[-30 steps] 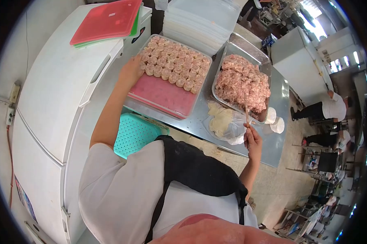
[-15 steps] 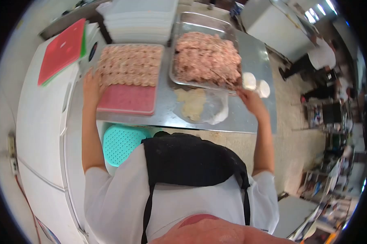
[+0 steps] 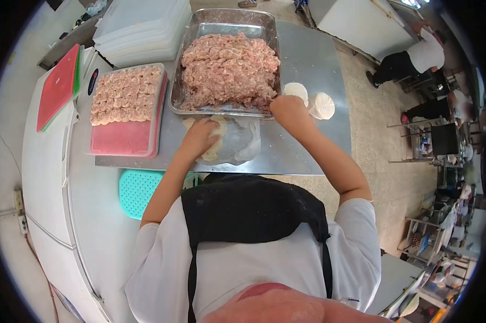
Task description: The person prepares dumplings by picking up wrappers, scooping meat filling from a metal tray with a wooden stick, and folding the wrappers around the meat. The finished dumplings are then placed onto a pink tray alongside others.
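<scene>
My left hand (image 3: 201, 139) lies over pale, thin dough wrappers (image 3: 219, 126) spread on a clear plastic bag (image 3: 243, 142). Its fingers are stretched out and touch the wrappers. At the near right corner of a metal tray (image 3: 226, 15), my right hand (image 3: 290, 111) is closed in a fist. A thin stick-like tool shows in it in the earlier view; now the fist mostly hides it. Raw minced meat (image 3: 229, 67) is heaped in the tray. To the left, rows of filled dumplings (image 3: 125, 94) cover the far part of a lidded-style plastic tray with a red base (image 3: 121, 139).
Two stacks of round white wrappers (image 3: 322, 106) stand right of the metal tray. Stacked clear plastic trays (image 3: 140, 29) are at the back left. Red and green boards (image 3: 60, 89) lie on a white freezer (image 3: 49, 161). A turquoise stool (image 3: 139, 191) is below the table edge. Another person (image 3: 423, 54) stands far right.
My left hand has left the dumpling tray and moved right onto the wrappers. My right hand stays by the meat tray's corner. The whole view has shifted, with table items farther left.
</scene>
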The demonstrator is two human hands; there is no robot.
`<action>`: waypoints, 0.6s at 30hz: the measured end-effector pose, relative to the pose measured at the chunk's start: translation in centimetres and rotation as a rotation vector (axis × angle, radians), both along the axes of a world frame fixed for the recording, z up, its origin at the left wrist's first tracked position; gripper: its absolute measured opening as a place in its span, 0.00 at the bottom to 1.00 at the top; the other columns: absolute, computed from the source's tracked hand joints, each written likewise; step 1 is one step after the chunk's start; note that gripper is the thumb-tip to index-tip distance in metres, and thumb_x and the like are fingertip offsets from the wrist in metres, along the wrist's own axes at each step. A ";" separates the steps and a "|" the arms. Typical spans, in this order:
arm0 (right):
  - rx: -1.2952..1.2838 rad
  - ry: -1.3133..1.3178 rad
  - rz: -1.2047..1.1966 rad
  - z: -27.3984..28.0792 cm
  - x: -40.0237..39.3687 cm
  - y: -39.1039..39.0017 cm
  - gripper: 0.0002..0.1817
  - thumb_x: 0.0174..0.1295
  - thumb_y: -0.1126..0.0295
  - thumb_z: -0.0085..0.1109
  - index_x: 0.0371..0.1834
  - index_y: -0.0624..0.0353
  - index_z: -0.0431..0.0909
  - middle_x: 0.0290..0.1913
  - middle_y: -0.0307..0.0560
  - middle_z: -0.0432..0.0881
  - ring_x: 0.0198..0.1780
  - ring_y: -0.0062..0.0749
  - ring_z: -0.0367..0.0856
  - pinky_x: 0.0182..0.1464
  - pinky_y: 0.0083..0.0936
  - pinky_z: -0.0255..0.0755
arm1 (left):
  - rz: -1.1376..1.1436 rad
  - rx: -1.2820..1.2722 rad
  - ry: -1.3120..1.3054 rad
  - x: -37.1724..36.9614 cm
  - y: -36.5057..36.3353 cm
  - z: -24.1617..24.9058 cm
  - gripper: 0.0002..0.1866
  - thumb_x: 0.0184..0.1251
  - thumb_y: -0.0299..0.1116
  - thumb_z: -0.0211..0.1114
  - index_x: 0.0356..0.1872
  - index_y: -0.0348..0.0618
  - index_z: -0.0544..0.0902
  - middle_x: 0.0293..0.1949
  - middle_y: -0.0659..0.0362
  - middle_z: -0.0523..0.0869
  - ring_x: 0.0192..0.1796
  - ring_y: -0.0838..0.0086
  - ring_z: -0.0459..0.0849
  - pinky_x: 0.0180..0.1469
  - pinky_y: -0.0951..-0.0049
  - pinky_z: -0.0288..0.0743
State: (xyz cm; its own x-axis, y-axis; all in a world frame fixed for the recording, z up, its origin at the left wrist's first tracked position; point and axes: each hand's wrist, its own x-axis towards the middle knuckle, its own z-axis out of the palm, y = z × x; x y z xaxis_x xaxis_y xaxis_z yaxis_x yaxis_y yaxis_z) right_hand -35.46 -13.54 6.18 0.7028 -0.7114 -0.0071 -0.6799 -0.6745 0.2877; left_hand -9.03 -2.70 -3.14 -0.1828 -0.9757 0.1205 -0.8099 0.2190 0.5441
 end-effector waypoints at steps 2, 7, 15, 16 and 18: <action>0.043 -0.024 0.095 0.9 -1.5 0.8 0.06 0.49 0.73 0.57 0.21 0.55 0.84 0.23 0.48 0.83 0.29 0.41 0.86 0.26 0.35 0.77 | 0.031 -0.133 -0.050 -1.3 0.2 -1.6 0.12 0.57 0.31 0.64 0.42 0.40 0.83 0.47 0.53 0.82 0.53 0.56 0.78 0.58 0.60 0.70; 0.111 -0.029 0.144 5.4 -4.3 -2.5 0.07 0.51 0.74 0.54 0.21 0.59 0.83 0.24 0.52 0.83 0.28 0.43 0.85 0.28 0.36 0.77 | 0.141 -0.031 0.079 -1.2 0.4 -1.5 0.13 0.61 0.32 0.63 0.45 0.40 0.84 0.48 0.50 0.83 0.54 0.56 0.77 0.59 0.61 0.70; 0.155 -0.014 0.290 2.9 -4.2 -2.1 0.07 0.50 0.73 0.56 0.21 0.59 0.84 0.22 0.51 0.83 0.28 0.42 0.85 0.26 0.38 0.76 | 0.303 -0.116 0.186 -1.5 1.8 -0.5 0.14 0.66 0.33 0.60 0.49 0.40 0.83 0.47 0.50 0.84 0.53 0.57 0.80 0.58 0.65 0.71; 0.145 -0.012 0.300 3.9 -4.4 -3.1 0.07 0.50 0.73 0.56 0.21 0.59 0.84 0.22 0.51 0.83 0.28 0.42 0.85 0.26 0.38 0.76 | 0.367 -0.069 0.248 -1.5 1.8 0.5 0.14 0.66 0.32 0.60 0.51 0.40 0.82 0.48 0.50 0.84 0.53 0.58 0.81 0.58 0.67 0.71; 0.120 -0.057 0.231 5.6 -4.8 -5.3 0.07 0.49 0.73 0.56 0.21 0.59 0.83 0.23 0.52 0.83 0.28 0.43 0.85 0.27 0.38 0.76 | 0.460 0.022 0.379 -2.2 1.2 2.9 0.14 0.65 0.32 0.60 0.50 0.40 0.82 0.47 0.49 0.85 0.51 0.58 0.82 0.56 0.67 0.73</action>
State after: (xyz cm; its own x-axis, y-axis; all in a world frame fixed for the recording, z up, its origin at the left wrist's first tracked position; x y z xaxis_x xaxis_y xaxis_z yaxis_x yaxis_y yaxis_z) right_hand -40.31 -18.84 11.76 0.8482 -0.5284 -0.0377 -0.5165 -0.8407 0.1623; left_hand -11.21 -1.49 -0.23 0.3108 -0.9476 0.0736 -0.5674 -0.1229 0.8142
